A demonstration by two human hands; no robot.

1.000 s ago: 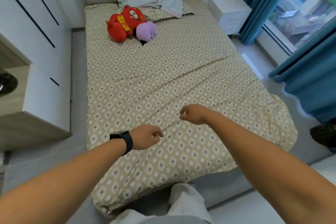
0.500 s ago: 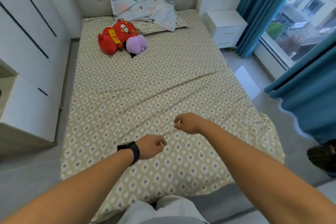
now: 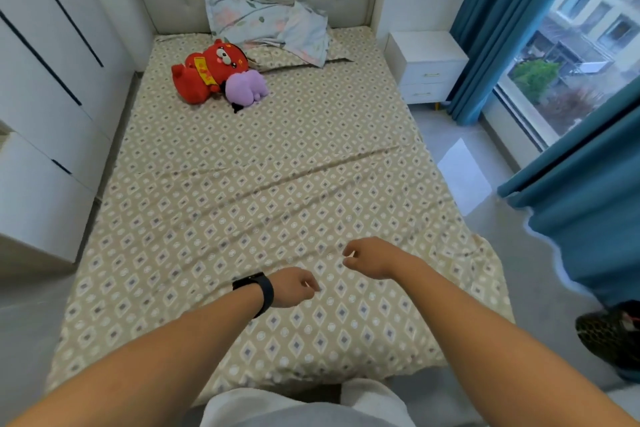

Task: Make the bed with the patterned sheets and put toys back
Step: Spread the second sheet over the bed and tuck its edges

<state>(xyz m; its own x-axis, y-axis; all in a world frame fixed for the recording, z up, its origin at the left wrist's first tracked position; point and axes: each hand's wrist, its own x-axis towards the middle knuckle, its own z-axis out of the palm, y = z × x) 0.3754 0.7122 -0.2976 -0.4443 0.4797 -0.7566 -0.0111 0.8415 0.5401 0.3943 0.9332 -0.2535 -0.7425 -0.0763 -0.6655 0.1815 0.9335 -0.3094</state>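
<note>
Bedroom, viewed from the foot of the bed: white wardrobe doors on the left, a white nightstand [image 3: 426, 66] and teal curtains [image 3: 585, 198] by the window on the right. Patterned sheet [image 3: 263, 204], beige with a diamond print, covers the mattress; several long diagonal creases cross its middle, and the near right corner [image 3: 485, 253] is bunched and hangs loose.

Left hand [image 3: 294, 287], with a black watch on the wrist, hovers over the foot end with fingers curled in; it seems to hold nothing, though a pinch of cloth cannot be ruled out. Right hand [image 3: 369, 258] is just beside it, fingers likewise curled and thumb close to forefinger; contact with the sheet cannot be told.

Red plush toy [image 3: 207, 74] and purple plush toy [image 3: 246, 88] lie touching near the head end, beside the floral pillow [image 3: 270, 22] leaning on the headboard.

Risks, as judged:
- Pulling from the centre alone would likely deepen the diagonal creases.
- A hard tug toward the foot could drag the toys and pillow.
- That loose corner may slip off if left untucked.
</note>
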